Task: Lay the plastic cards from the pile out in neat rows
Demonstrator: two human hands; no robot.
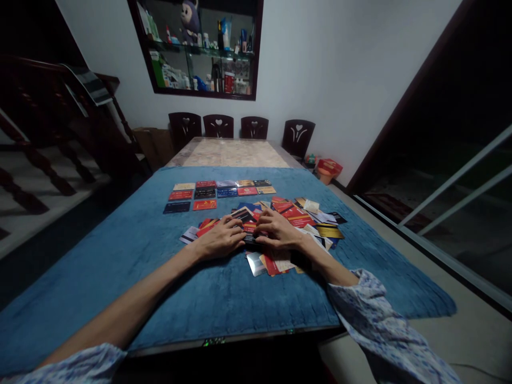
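A loose heap of bank-style plastic cards (pixel 294 213) in red, gold, white and blue lies on a blue cloth. My left hand (pixel 224 237) rests at the heap's left side, palm down, with curled fingers. From the right, my right hand (pixel 278 229) reaches over the heap, its fingers also bent. Between my fingertips is a black card (pixel 250 240), touched by both hands at its ends. Behind the hands, cards lie in neat rows, including a dark blue card (pixel 177 207) and a red card (pixel 205 205) in the nearest row.
The blue cloth (pixel 180 309) covers the near part of a long table whose patterned top (pixel 228 152) shows beyond it. Several dark wooden chairs (pixel 218 126) stand at the far end. A wall cabinet (pixel 204 97) hangs behind, and a stair railing (pixel 52 90) is on the left.
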